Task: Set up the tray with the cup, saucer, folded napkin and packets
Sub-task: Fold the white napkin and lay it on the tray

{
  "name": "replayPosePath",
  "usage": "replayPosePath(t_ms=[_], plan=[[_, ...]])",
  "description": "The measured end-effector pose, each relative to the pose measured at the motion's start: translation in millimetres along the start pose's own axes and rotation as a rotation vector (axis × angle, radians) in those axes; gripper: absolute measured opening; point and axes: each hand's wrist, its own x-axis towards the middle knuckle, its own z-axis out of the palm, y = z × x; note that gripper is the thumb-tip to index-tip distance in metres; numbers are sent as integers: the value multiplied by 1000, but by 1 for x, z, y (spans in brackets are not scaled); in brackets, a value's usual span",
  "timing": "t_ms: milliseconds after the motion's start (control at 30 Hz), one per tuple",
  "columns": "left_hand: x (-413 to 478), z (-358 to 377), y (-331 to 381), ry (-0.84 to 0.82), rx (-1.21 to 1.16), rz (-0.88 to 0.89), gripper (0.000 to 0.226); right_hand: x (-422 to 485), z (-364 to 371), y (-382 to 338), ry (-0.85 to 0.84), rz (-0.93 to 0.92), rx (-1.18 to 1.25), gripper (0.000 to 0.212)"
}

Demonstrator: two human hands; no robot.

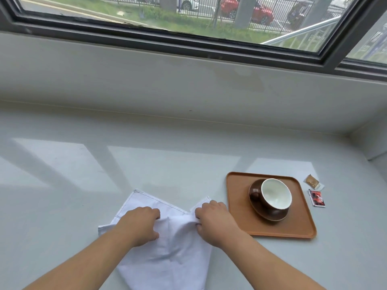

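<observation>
A white cloth napkin (pixel 178 252) lies partly folded on the pale counter in front of me. My left hand (pixel 140 223) and my right hand (pixel 213 222) both rest on it and pinch its cloth near the middle. To the right sits an orange-brown tray (pixel 238 210). On it a brown cup (pixel 272 195) with a white inside stands on a brown saucer (pixel 270 216). Two packets lie on the counter right of the tray: a tan one (pixel 312 181) and a red one (pixel 316 198).
The counter (pixel 83 174) runs to a low white sill wall (pixel 146 80) below a dark-framed window. A side wall closes the counter off at the far right (pixel 372 147).
</observation>
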Motion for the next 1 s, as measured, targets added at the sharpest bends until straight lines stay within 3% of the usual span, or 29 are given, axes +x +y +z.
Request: replayPosePath(t_ms=[67,200,333,400,533,633,867,1000], plan=[[2,-7,2,-9,7,20,23,4,-13,2,97,-92,23,9],[2,-26,9,-31,-240,8,45,10,-42,4,221,-286,-2,8],[14,-49,21,25,-541,-67,38,9,-54,13,208,-438,-36,14],[27,-52,24,58,-347,-81,29,9,-52,19,187,-492,-34,18],[50,-37,34,43,-67,-36,73,7,-43,34,123,-534,-70,17],[63,-21,41,15,97,-8,78,5,-36,44,62,-523,-43,17],[85,-23,44,-24,373,66,30,12,-23,57,-1,-378,105,30],[79,-36,37,-1,266,182,12,25,-26,43,37,-204,192,43]])
